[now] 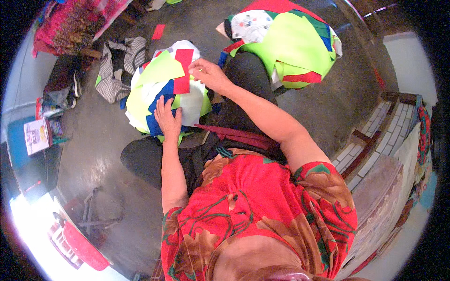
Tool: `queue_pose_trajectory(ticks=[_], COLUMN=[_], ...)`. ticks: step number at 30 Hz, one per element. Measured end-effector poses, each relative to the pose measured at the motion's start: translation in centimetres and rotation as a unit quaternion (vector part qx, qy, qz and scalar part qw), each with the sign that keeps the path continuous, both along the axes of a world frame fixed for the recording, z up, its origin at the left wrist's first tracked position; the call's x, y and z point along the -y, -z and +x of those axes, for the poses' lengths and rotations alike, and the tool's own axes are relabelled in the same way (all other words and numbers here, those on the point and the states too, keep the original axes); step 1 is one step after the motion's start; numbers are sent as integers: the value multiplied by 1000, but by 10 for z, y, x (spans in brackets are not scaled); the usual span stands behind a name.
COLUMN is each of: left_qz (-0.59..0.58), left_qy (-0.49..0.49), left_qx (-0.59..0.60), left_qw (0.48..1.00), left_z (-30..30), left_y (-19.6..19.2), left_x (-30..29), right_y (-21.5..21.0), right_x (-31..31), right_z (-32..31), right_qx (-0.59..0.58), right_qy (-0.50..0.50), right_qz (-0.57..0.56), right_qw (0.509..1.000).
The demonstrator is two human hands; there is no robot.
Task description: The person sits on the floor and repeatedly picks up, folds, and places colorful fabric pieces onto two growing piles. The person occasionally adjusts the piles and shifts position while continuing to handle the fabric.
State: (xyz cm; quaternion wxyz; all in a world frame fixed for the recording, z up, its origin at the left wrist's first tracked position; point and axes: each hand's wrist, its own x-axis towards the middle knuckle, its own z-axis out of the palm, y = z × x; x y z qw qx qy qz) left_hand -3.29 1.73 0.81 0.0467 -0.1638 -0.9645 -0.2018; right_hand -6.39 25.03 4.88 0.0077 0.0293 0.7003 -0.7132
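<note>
Rests spread, empty left hand (168, 121) on blue cloth (166, 89), upper centre; half-curls right hand (209, 76) at red rectangular cloth (182, 85), cannot tell grip. Cannot see inside clear plastic bag (54, 101), left.

Peered down from head height, close over the red shirt (255, 206) at bottom centre, faced left hand (168, 119) and right hand (210, 75) at upper centre, swept fisheye-wide!

pink cloth (52, 29): upper left | shoe (77, 85): left | rounded red object (85, 247): lower left
</note>
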Motion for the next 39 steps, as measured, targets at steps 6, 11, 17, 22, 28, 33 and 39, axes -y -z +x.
queue_pose_trajectory(ticks=[6, 11, 17, 22, 28, 33, 39], left_qz=[9, 1, 3, -3, -9, -10, -7], left_qy=[6, 0, 1, -6, -1, 1, -2], left_qx=[-10, -1, -10, 2, -4, 3, -1], left_qw=[1000, 1000, 1000, 1000, 1000, 1000, 1000], left_z=[1, 4, 6, 6, 3, 2, 4], left_y=[2, 4, 8, 6, 8, 8, 9], left_x=[-1, 1, 1, -1, 1, 2, 1], right_y=[-7, -41, -90, -77, -54, -45, -50], right_x=[-2, -15, -78, -140, -157, -161, -160], right_z=[7, 36, 90, 114, 108, 101, 101], right_qx=[-24, -143, -208, -191, -135, -118, -109], right_qy=[-33, -19, 212, 310, 323, 316, 301], right_qz=[-21, -1, 272, 504, 534, 578, 589], right_qw=[999, 989, 915, 783, 770, 743, 742])
